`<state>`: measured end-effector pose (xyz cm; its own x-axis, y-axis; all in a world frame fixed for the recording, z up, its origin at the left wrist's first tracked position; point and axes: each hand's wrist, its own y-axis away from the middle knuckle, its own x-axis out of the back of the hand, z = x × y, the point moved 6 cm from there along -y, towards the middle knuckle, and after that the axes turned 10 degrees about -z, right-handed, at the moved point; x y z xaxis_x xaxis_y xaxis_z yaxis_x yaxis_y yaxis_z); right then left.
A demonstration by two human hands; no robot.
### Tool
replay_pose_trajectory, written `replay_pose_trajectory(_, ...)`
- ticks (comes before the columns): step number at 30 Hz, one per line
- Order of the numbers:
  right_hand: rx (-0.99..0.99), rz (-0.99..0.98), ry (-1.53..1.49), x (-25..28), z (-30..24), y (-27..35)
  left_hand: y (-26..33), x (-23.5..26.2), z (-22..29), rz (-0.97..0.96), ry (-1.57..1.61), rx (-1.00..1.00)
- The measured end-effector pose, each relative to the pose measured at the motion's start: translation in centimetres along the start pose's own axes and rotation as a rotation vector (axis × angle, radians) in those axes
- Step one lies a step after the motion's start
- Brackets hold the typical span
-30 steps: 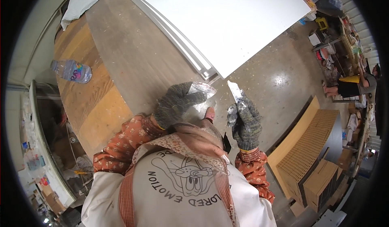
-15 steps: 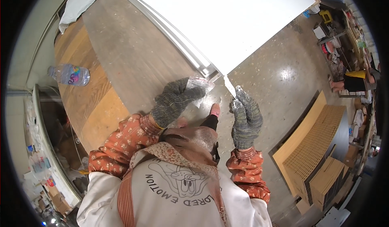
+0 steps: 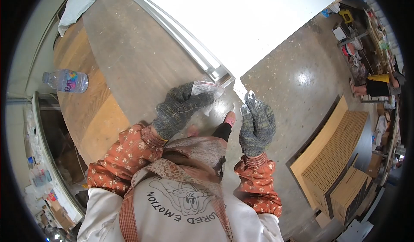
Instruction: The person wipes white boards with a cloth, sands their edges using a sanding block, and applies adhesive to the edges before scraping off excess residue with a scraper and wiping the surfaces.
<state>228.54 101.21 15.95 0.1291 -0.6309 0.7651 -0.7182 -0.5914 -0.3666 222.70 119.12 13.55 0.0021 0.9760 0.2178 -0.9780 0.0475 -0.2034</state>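
- A bottle (image 3: 65,80) lies on its side on the wooden surface (image 3: 92,112) at far left, well apart from the hands.
- The gloved left hand (image 3: 179,108) has its grip closed on a clear plastic bag (image 3: 206,89), held just below the corner of the white panel (image 3: 241,22).
- The gloved right hand (image 3: 257,123) pinches a small pale piece (image 3: 250,97); what it is cannot be told.
- Thick gloves dull the pinch, so the small piece could slip to the floor (image 3: 297,82).
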Motion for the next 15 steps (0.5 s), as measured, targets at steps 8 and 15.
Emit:
replay_pose_trajectory(8, 0.018, 0.148, -0.127, 0.7, 0.3, 0.5, 0.0, -1.1, -1.6, 0.001, 0.522, 0.549)
replay_pose_trajectory(15, 0.03, 0.119, -0.101, 0.7, 0.0, 0.6, -0.6, -0.9, -0.8, 0.06, 0.458, 0.393)
